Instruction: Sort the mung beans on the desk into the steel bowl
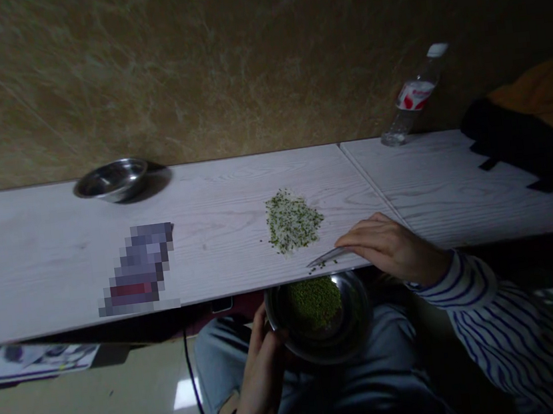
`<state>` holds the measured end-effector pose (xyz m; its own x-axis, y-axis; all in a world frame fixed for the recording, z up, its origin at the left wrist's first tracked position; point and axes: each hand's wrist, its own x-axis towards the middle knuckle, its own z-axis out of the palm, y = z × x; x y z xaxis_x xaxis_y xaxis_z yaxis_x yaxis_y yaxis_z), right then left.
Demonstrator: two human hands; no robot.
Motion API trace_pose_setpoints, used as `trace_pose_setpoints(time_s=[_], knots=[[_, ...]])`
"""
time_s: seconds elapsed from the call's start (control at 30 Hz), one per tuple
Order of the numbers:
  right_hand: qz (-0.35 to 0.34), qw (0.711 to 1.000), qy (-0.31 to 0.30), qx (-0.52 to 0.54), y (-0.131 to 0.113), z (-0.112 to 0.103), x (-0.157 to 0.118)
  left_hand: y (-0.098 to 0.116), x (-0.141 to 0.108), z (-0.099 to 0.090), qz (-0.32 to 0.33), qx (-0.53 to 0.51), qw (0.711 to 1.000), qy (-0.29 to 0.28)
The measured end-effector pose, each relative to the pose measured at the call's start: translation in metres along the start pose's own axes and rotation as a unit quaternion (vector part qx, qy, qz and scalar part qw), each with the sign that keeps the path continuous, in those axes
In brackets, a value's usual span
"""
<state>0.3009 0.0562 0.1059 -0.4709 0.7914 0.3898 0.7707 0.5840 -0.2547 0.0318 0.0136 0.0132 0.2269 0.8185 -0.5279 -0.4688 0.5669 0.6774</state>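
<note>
My left hand (265, 359) grips the left rim of a metal bowl (358, 341), held over my lap just below the table edge. Green mung beans (316, 301) lie inside it. In my right hand (387, 247) is a slim, pointed metal tool that looks like tweezers (324, 257), its tip low over the tabletop near the front edge. A few loose green beans lie around that tip. Just beyond, a pile of white rice grains mixed with green beans (292, 221) is spread on the table.
A second metal bowl (112, 180) stands at the back left by the wall. A blurred-out flat object (138, 271) lies on the left of the white table (215, 201). To the right are a clear bottle (412, 100) and a dark and orange bag (532, 115).
</note>
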Motion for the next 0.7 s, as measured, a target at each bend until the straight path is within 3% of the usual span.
trace_pose_setpoints(time_s=[0.13,0.23,0.43,0.7], knots=[[0.113,0.986,0.084,-0.085,-0.005,0.000,-0.017,0.000,-0.001,0.002,-0.005,0.012,0.999,-0.031],[0.166,0.973,0.109,-0.118,-0.014,0.005,-0.027,0.000,-0.002,0.001,-0.002,0.017,0.999,-0.036],[0.186,0.971,0.112,-0.099,-0.040,0.015,-0.020,0.001,-0.005,0.003,0.001,0.009,0.999,-0.034],[0.150,0.986,0.063,-0.040,-0.062,0.021,-0.004,0.005,-0.014,0.005,0.027,-0.007,1.000,0.015]])
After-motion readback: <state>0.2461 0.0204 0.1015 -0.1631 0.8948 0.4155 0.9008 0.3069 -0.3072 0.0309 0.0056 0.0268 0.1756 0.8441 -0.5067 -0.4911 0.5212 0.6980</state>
